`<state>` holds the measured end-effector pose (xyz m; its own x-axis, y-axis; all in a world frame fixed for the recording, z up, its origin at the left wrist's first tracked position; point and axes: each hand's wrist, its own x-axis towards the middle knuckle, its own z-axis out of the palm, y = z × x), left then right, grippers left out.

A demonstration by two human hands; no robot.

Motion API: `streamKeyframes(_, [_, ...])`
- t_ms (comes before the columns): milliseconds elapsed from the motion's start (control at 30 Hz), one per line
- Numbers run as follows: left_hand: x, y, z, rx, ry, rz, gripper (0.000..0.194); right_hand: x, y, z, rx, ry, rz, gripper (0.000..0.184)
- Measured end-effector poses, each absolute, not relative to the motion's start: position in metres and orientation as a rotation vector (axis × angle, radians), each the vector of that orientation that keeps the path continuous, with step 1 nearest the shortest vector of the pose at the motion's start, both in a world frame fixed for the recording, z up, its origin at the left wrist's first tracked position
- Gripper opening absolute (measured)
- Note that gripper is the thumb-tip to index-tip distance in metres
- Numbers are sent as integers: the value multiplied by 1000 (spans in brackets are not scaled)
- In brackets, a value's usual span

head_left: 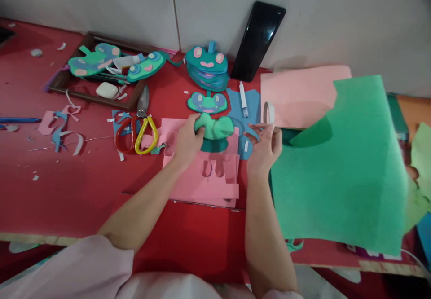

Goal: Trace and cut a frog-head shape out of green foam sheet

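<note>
My left hand (190, 139) pinches a green felt frog-head shape (213, 127) at its left edge. Below it lies a darker green felt piece (214, 145), over pink felt sheets (198, 182) with cut-outs. To the right, my right hand (264, 151) has its fingers apart and partly bent. A white tape roll (271, 112) stands on edge just beyond its fingertips; whether they touch is unclear. Under and beside that hand is a blue felt sheet (240, 130) with a white capped tube (243, 99) on it. A finished frog face (207, 103) lies just above the left hand.
Scissors (143, 103) with red and yellow handles lie left of the pink sheets. Behind are a brown frame tray (94, 97) holding frog faces, stacked frog faces (207, 68) and a leaning phone (259, 41). A large green felt sheet (350, 182) covers the right side, beside pink felt (299, 92).
</note>
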<state>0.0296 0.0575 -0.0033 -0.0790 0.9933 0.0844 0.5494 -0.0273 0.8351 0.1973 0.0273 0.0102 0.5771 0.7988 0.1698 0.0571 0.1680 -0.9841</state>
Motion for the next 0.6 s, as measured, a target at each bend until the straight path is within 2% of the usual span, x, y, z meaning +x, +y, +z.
streamKeyframes(267, [33, 61, -2, 1336, 1236, 1102, 29, 198, 24, 15, -1377, -792, 548, 24])
streamKeyframes(600, [40, 45, 2, 2144, 1762, 617, 35, 198, 26, 14, -1413, -859, 478, 19])
